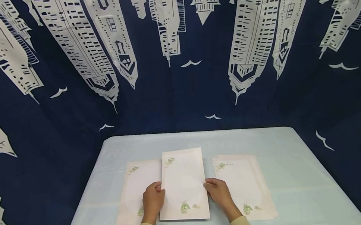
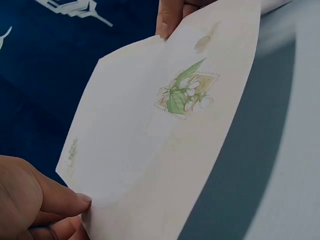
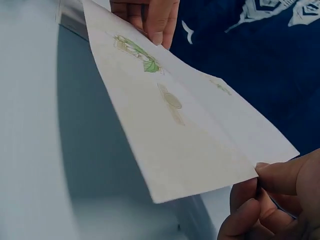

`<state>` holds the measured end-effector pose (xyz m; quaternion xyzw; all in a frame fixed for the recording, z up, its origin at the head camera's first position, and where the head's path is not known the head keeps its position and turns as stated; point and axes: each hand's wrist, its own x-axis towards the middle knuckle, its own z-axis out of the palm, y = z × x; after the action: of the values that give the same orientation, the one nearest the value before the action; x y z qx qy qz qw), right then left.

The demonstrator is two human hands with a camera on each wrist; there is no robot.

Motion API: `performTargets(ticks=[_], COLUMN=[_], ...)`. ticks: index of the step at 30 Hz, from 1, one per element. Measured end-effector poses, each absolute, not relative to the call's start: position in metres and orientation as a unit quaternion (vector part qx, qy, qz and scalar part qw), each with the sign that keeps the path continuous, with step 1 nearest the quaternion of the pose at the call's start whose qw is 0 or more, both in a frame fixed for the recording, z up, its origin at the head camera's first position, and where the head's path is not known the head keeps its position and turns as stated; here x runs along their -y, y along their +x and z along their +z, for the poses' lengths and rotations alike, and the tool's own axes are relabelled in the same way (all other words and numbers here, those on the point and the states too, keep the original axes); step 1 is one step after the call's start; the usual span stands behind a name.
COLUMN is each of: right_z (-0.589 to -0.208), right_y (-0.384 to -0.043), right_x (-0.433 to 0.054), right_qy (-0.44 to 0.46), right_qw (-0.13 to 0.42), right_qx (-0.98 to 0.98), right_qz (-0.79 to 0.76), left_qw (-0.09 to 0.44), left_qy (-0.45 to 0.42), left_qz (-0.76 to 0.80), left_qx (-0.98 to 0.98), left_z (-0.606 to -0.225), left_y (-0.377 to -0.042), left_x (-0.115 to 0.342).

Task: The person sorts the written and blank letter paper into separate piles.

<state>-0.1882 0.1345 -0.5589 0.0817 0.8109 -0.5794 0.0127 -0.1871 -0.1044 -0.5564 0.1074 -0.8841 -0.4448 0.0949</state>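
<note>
A sheet of decorated paper (image 1: 184, 185), pale pink-edged with green floral prints, is held up over the table between both hands. My left hand (image 1: 153, 200) pinches its left edge, thumb on the printed face. The right hand (image 1: 221, 194) pinches the opposite edge at about the same height. In the left wrist view the sheet (image 2: 130, 130) bows slightly, casting a shadow on the tabletop below. From the right wrist, the thumb and curled fingers (image 3: 280, 175) grip near the sheet's edge.
To the left lies a matching paper (image 1: 139, 189), partly under the left forearm. On the right rests a slightly fanned stack of similar sheets (image 1: 244, 187). All are on a pale cloth-covered table (image 1: 271, 139). Behind hangs a dark blue curtain (image 1: 172, 102) with white building prints.
</note>
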Motion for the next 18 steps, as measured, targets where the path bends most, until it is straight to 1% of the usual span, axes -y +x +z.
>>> performTargets(ticks=[10,18], right_z=[-0.558,-0.562], right_y=[-0.211,-0.221], right_x=[-0.079,-0.039], right_qy=[-0.008,-0.045], right_qw=[0.023,0.056], right_qx=[-0.821,-0.836], right_qz=[-0.57,-0.544], left_qw=[0.114,0.085], left_qy=[0.135,0.163], left_qz=[-0.411,-0.383], left_qx=[0.895,0.905], left_z=[-0.551,-0.55], left_y=[-0.194,-0.19], left_x=[0.165,0.206])
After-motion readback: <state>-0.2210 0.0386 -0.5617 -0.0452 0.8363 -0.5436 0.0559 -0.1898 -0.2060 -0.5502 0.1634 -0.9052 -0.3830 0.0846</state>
